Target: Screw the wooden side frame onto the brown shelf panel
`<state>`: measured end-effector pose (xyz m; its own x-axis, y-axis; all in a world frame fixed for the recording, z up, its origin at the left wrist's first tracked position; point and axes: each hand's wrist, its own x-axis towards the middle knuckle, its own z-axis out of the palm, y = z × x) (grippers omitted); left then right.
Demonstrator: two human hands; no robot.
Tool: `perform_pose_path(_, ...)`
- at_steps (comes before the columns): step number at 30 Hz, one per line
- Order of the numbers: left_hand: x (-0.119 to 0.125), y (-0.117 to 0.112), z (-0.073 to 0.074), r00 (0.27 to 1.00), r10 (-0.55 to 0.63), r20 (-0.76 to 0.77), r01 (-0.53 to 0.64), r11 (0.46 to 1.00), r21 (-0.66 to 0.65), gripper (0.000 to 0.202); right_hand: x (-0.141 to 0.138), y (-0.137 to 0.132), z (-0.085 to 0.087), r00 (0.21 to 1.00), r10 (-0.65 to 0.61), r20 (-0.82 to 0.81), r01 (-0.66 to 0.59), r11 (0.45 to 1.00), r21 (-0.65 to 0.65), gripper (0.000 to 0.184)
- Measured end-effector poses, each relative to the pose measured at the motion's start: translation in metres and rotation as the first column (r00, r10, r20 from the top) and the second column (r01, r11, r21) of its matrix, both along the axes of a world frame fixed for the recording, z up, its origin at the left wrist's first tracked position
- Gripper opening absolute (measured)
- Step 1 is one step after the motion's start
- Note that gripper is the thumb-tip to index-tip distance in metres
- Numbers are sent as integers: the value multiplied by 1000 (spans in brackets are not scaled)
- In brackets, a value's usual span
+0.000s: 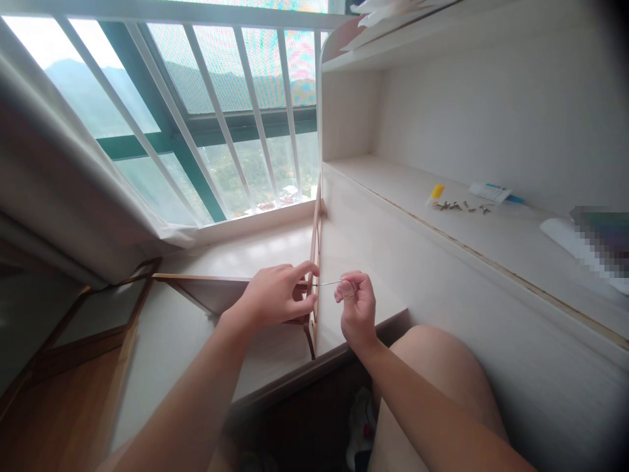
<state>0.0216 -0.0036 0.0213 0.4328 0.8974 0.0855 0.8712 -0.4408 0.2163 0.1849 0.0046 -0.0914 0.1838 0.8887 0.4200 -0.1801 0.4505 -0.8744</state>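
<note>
My left hand curls its fingers round the thin wooden edge of an upright board that stands beside the white desk unit. My right hand is closed in a pinch on a thin metal rod, perhaps a small tool, whose tip points at the board's edge next to my left fingers. The two hands are a few centimetres apart, level with each other.
A white desk shelf carries several loose screws, a small yellow item and a white tube. A barred window and a curtain are at left. My bare knee is at lower right.
</note>
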Motion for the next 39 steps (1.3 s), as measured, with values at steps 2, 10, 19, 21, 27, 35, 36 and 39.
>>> perform_pose_path(2,0,0,0,1000,-2,1,2,1000,4,33,-1,0,0,1000,9,-14,-9,1000,3,18)
perform_pose_path(10,-1,1,-2,1000,-15,3,15,1000,25,33,2,2,-7,1000,3,16,-4,999,50,17)
perform_pose_path(19,-1,0,-1,1000,-14,19,14,1000,22,31,19,-4,-9,983,-54,176,28,989,146,9)
perform_pose_path(21,-1,0,-2,1000,-15,19,14,1000,25,31,21,-5,-7,981,-34,190,8,991,133,8)
perform_pose_path(27,-2,-1,-2,1000,-11,24,11,1000,22,30,24,-6,0,996,73,59,-72,997,-9,15)
perform_pose_path(35,-4,-1,-2,1000,-2,16,1,1000,25,32,34,5,10,831,484,-275,-539,823,-181,10)
perform_pose_path(36,-3,-1,-2,1000,-2,17,2,1000,25,33,36,6,11,786,529,-319,-601,775,-197,11)
perform_pose_path(39,-2,-1,-2,1000,-6,24,6,1000,24,32,41,6,13,690,598,-408,-707,676,-206,16)
